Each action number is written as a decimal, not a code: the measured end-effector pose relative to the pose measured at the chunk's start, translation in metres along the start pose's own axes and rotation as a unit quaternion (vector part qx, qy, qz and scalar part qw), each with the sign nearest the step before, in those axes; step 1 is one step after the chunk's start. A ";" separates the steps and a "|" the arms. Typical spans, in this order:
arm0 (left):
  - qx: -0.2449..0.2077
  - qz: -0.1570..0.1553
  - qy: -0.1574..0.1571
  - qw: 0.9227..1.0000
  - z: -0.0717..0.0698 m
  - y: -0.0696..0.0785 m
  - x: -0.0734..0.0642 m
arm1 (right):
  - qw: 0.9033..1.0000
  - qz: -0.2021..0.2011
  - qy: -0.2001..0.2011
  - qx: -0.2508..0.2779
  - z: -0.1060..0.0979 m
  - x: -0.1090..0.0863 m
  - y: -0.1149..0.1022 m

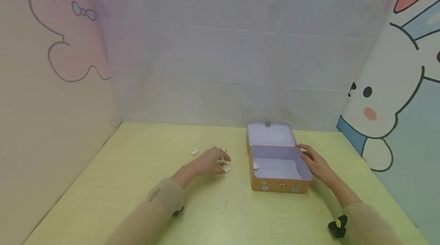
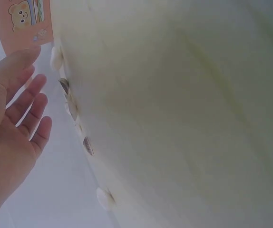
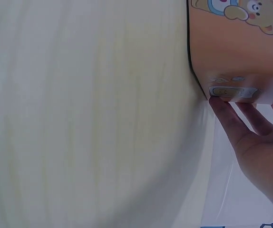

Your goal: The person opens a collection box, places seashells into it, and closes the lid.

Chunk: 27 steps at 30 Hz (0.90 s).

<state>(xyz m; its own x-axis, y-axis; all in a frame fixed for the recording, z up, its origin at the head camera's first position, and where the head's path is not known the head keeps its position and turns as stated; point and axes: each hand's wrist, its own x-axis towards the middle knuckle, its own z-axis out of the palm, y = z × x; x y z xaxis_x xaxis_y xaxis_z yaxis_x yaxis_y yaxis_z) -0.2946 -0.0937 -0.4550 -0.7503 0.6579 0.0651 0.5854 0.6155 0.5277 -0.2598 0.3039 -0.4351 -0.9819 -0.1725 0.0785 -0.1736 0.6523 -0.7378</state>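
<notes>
An orange tin case [image 1: 282, 186] with a lavender inside stands with its lid [image 1: 271, 134] raised. My right hand [image 1: 317, 165] grips its right side near the back corner; in the right wrist view, fingertips lie against the outer wall. One white shell [image 1: 256, 166] shows inside the case at the left. To the left of the case, my left hand [image 1: 207, 161] hovers low over the table, fingers spread and loosely bent around a white shell [image 1: 226, 168], holding nothing. Another white shell [image 1: 194, 151] lies behind that hand. Several shells, including a striped one [image 2: 88, 146], line up in the left wrist view.
A pale yellow table [image 1: 192, 214] carries everything. A white sheet wall [image 1: 199, 65] closes off the back, with printed panels at left and right. A small black device [image 1: 338, 226] shows beside the right sleeve.
</notes>
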 end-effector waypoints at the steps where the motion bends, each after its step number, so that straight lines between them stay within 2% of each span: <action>1: 0.007 -0.001 -0.002 1.000 0.001 0.000 0.001 | 1.000 0.000 0.001 0.000 0.000 0.000 0.000; 10: 0.035 -0.013 -0.015 0.999 0.002 0.000 0.004 | 1.000 0.001 -0.019 0.017 -0.002 -0.002 0.001; 15: 0.041 -0.021 -0.020 0.999 0.002 -0.001 0.005 | 0.999 0.020 -0.036 0.025 -0.003 -0.002 0.004; 27: 0.076 0.014 -0.015 0.997 0.002 0.000 0.010 | 0.998 0.024 -0.040 0.031 -0.003 0.000 0.009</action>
<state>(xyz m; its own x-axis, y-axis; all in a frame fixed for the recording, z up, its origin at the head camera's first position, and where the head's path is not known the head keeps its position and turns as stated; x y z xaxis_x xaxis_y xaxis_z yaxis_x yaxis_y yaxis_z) -0.3011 -0.0865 -0.4555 -0.7246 0.6873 0.0505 0.6473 0.6536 0.3922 -0.2621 0.3119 -0.4402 -0.9794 -0.2016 -0.0101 -0.1185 0.6147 -0.7798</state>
